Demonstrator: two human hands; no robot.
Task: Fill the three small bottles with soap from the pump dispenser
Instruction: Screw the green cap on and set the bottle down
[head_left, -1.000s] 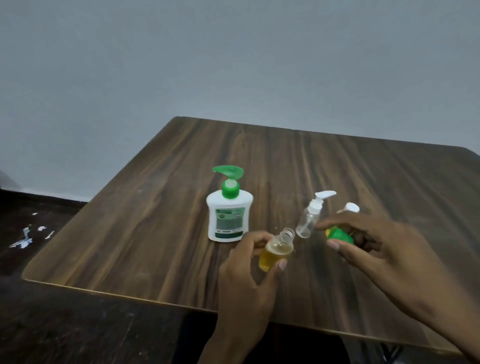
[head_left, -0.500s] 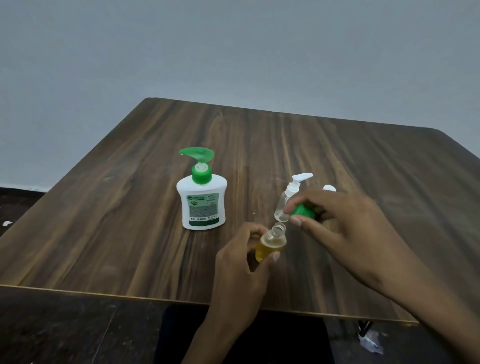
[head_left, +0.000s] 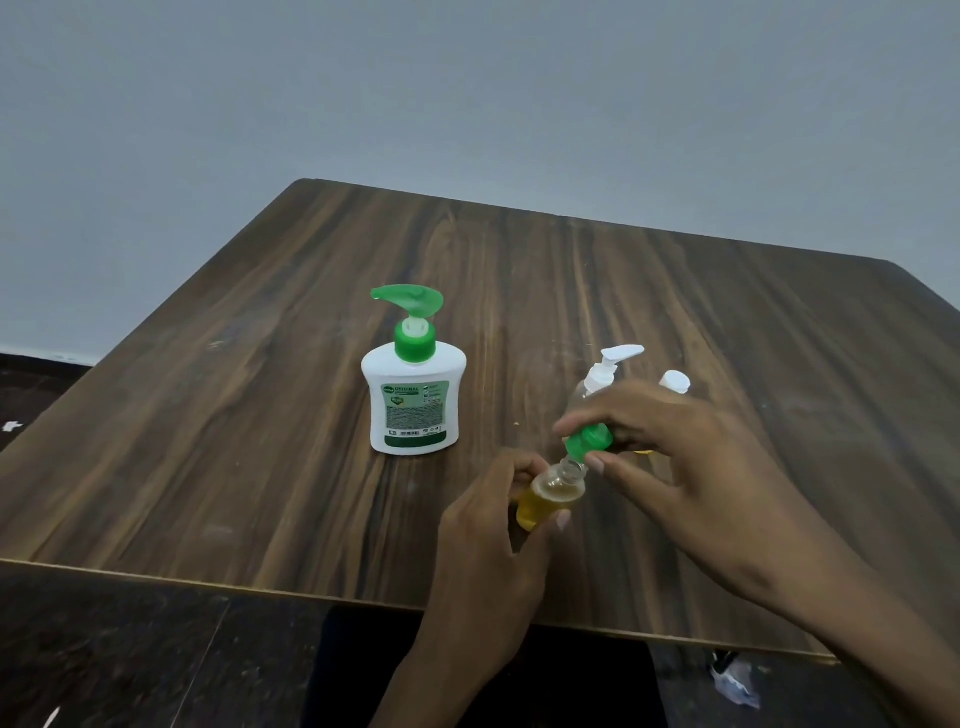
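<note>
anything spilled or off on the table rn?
No spill visible. One small yellowish speck on the table at, between the soap dispenser and the hands; can't tell what it is. The left hand holds the open, tilted soap-filled bottle; the right hand brings the green cap to its neck.

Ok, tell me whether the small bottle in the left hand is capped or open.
Open. The small bottle shows a bare mouth; the right hand holds the green cap just above it, not yet on.
</note>
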